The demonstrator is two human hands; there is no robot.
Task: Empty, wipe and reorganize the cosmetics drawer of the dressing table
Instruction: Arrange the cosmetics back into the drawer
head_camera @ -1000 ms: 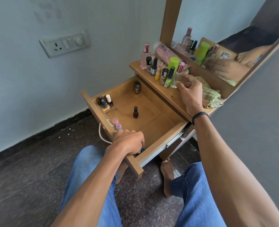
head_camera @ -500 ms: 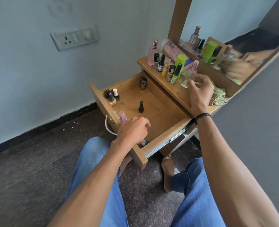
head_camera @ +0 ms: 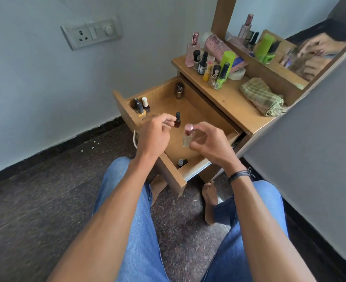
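Observation:
The wooden drawer (head_camera: 190, 107) of the dressing table is pulled out in front of me. My right hand (head_camera: 207, 142) holds a clear perfume bottle with a pink cap (head_camera: 187, 136) above the drawer. My left hand (head_camera: 154, 135) hovers beside it with fingers apart, its fingertips close to a dark red nail polish bottle (head_camera: 177, 120) standing on the drawer floor. Three small bottles (head_camera: 141, 106) stand in the drawer's far left corner, one bottle (head_camera: 179, 90) at the back, one (head_camera: 181, 162) at the near corner.
The table top (head_camera: 227, 98) carries several bottles (head_camera: 212, 66), a pink tube, a tape roll and a folded green cloth (head_camera: 262, 96). A mirror (head_camera: 285, 33) stands behind. A wall socket (head_camera: 90, 33) is at left. My knees and bare feet are on the dark floor.
My right hand picked the pink-capped perfume bottle off the table top and brought it down over the drawer. My left hand let go of the drawer front and rose toward the bottle.

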